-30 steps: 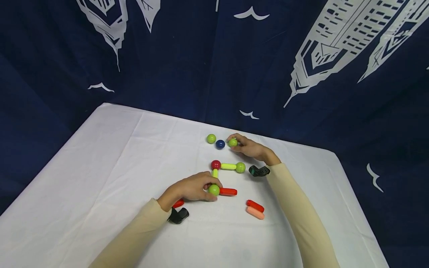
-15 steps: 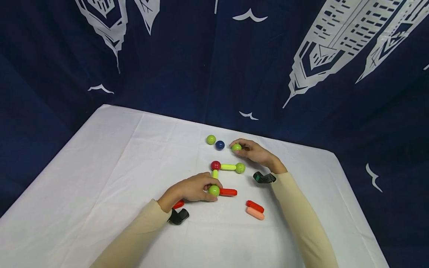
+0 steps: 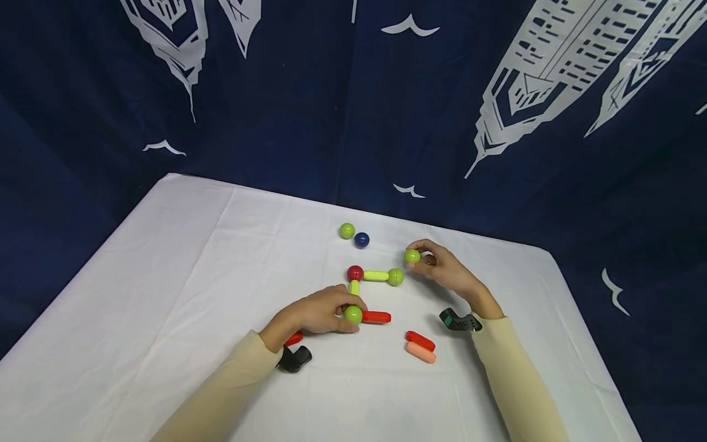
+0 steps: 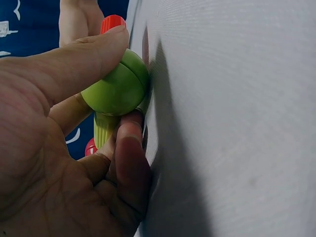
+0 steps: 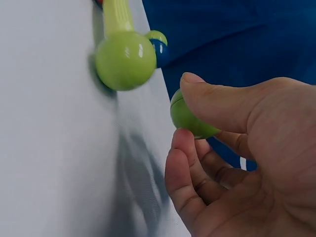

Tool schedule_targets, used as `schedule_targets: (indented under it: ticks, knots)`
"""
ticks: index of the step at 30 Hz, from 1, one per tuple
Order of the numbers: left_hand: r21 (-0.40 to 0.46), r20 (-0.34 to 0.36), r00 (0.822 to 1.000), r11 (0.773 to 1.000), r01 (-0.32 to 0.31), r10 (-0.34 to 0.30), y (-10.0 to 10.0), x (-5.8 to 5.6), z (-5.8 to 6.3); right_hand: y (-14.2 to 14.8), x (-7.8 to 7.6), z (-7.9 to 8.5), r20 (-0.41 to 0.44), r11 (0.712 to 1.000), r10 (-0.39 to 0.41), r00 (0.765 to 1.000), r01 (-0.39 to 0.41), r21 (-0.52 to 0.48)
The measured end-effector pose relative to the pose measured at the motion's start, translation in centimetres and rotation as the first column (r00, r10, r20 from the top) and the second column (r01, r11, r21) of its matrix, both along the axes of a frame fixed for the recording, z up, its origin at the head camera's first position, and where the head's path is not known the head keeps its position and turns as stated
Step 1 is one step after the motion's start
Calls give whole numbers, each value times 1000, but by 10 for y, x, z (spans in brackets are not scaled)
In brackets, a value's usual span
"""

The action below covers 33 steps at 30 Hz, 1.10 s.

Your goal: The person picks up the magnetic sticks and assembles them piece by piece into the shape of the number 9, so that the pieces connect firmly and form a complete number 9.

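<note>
My left hand [image 3: 322,309] grips a green ball [image 4: 118,89] at the near corner of a joined ball-and-rod piece. A red rod [image 3: 377,317] sticks out to the right of that ball, and a yellow-green rod [image 3: 355,286] runs from it up to a red ball [image 3: 356,273]. From the red ball a second yellow-green rod [image 3: 376,276] leads right to another green ball [image 3: 395,277]. Between thumb and fingers, my right hand [image 3: 450,270] pinches a loose green ball [image 5: 190,118], held beyond the right end of the piece.
Behind the piece lie a green ball [image 3: 347,231] and a dark blue ball [image 3: 361,240]. A red rod [image 3: 420,341] and a pink rod [image 3: 421,352] lie side by side at the near right. Another red rod [image 3: 294,337] shows partly under my left wrist. A dark blue curtain [image 3: 309,110] hangs behind the white table.
My right hand has drawn the pinched green ball away from the blue ball, rightward and nearer. My left hand and the joined piece have stayed in place.
</note>
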<state>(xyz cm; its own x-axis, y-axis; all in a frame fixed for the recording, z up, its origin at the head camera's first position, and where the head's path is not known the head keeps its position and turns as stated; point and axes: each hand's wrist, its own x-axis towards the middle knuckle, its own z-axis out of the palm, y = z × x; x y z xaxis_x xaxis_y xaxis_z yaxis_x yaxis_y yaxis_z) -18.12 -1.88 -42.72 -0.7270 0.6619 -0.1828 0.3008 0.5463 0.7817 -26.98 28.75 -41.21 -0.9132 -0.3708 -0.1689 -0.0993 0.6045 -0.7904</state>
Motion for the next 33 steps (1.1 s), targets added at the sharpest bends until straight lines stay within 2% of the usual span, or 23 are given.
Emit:
schedule_targets:
  ticks: [9, 14, 18, 24, 33]
  knots:
    - [-2, 4, 1000, 1000, -11, 11, 0, 1, 0, 9, 37, 8, -132, 996, 85, 988, -80, 47]
    - [16, 22, 999, 1000, -25, 25, 0, 1, -1, 5, 56, 12, -151, 988, 139, 979, -127, 83]
    - [15, -6, 1000, 1000, -12, 13, -1, 0, -2, 0, 68, 10, -149, 980, 186, 971, -172, 104]
    - [15, -31, 1000, 1000, 3, -3, 0, 0, -5, -5, 77, 1, -113, 966, 247, 962, -235, 112]
    - [-8, -49, 998, 999, 37, -37, 0, -2, -4, -6, 78, -8, -65, 948, 304, 950, -295, 119]
